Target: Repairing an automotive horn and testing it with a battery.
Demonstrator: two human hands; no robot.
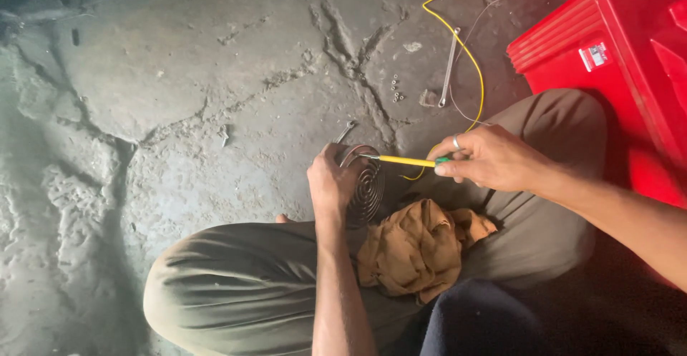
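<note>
While left hand [330,183] grips round wire grille [363,188], right hand [486,159] pinches yellow-handled screwdriver [404,161].

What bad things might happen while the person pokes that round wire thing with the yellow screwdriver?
The screwdriver tip sits right beside the left hand gripping the round wire grille, so a slip might jab the fingers. The tiny nuts lie loose on the cracked floor and may roll into a crack. The yellow wire trails near the right hand and might snag.
</note>
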